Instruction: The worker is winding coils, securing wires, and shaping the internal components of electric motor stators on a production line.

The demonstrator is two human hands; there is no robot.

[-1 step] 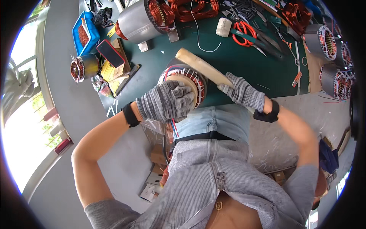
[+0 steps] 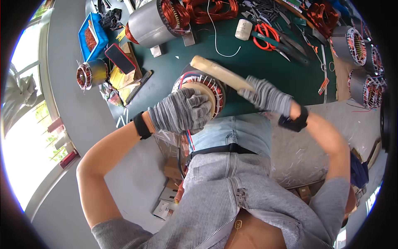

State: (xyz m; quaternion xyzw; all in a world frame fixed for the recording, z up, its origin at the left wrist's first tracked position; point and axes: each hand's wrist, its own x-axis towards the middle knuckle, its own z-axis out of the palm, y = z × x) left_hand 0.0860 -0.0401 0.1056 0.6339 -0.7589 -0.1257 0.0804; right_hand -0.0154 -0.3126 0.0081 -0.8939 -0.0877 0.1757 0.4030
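Observation:
A round motor stator [image 2: 215, 89] with copper windings and red and white lacing lies at the near edge of the green table mat [image 2: 269, 66]. My left hand [image 2: 182, 111], in a grey striped glove, presses on the stator's front face. In a matching glove, my right hand [image 2: 265, 96] grips one end of a pale wooden stick [image 2: 217, 71]. The stick slants up and to the left over the top of the stator.
A large grey stator [image 2: 151, 23] and loose copper coils [image 2: 211, 10] lie at the back. At the left are a blue tray [image 2: 92, 37], a phone [image 2: 120, 58] and a small stator [image 2: 89, 74]. Red-handled scissors [image 2: 265, 33], a white spool [image 2: 243, 29] and more stators [image 2: 352, 45] lie to the right.

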